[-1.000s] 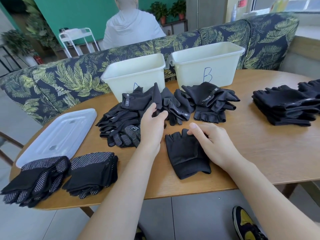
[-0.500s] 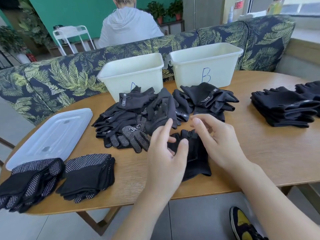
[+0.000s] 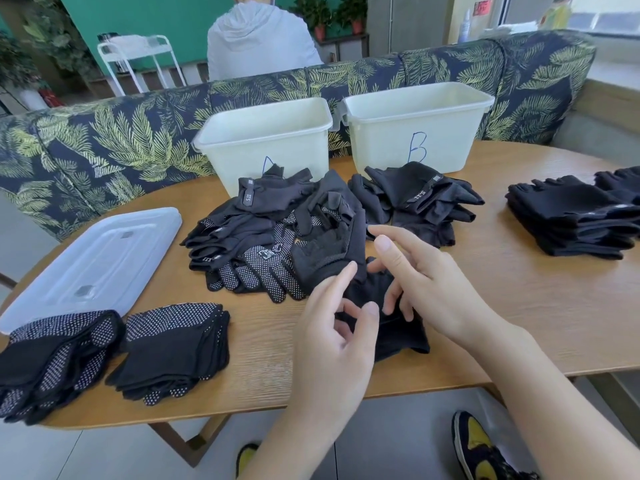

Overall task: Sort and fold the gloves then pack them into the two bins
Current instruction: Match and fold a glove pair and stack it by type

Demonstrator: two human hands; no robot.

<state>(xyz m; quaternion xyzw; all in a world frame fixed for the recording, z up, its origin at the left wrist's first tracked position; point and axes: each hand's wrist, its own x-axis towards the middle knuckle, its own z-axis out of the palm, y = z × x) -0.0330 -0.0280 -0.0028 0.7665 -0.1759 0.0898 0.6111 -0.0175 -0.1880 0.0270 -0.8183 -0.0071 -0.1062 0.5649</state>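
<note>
A black glove is laid flat near the table's front edge, cuff toward the person, its long axis running away. Its finger end is pinched by the right hand; whether the left hand grips it cannot be told.

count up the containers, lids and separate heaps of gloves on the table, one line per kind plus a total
white plastic bins: 2, the left bin and the bin marked B
clear plastic lids: 1
folded dotted-glove stacks: 2
folded plain black glove stacks: 2
unsorted glove heaps: 2
total: 9
</note>
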